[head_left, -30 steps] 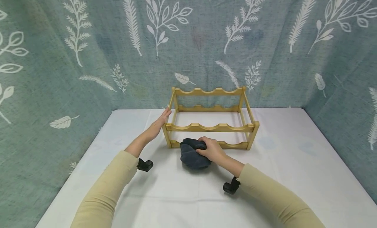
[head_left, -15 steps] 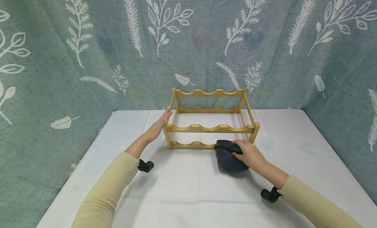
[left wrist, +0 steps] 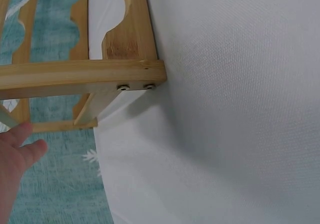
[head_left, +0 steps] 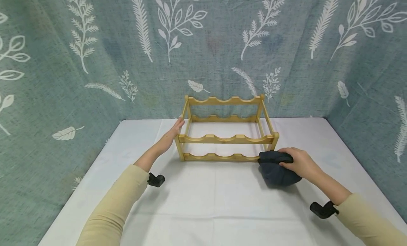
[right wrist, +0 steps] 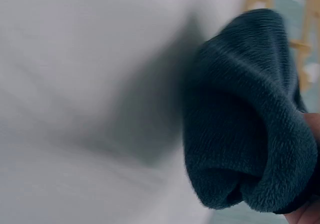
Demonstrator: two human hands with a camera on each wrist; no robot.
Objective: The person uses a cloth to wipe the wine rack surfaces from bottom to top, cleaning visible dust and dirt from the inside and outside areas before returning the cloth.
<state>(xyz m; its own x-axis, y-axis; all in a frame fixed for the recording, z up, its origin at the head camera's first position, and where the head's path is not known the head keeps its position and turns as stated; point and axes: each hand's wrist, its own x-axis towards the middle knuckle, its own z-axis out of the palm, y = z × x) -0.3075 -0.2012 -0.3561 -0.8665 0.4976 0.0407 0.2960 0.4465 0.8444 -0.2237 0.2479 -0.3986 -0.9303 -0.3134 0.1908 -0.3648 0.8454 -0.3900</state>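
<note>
A wooden wine rack (head_left: pixel 225 138) with scalloped rails stands upright on the white table. My left hand (head_left: pixel 165 139) rests with straight fingers along the rack's left side; in the left wrist view its fingertips (left wrist: pixel 31 151) lie near the side rail. My right hand (head_left: pixel 300 162) grips a bunched dark blue cloth (head_left: pixel 278 173) by its upper edge, thumb on the near side. The plush cloth hangs at the rack's front right corner and hides the foot there. Whether it touches the wood cannot be told. Most of my right hand is out of the right wrist view.
The white-covered table (head_left: pixel 203 200) extends around the rack. A leaf-patterned grey-green curtain (head_left: pixel 216 45) closes off the back and both sides. Small black wrist cameras (head_left: pixel 323 209) hang under both forearms.
My right hand has carried the cloth rightward along the rack's lower front rail, from left of centre to the front right corner. The left hand and the rack stay in place.
</note>
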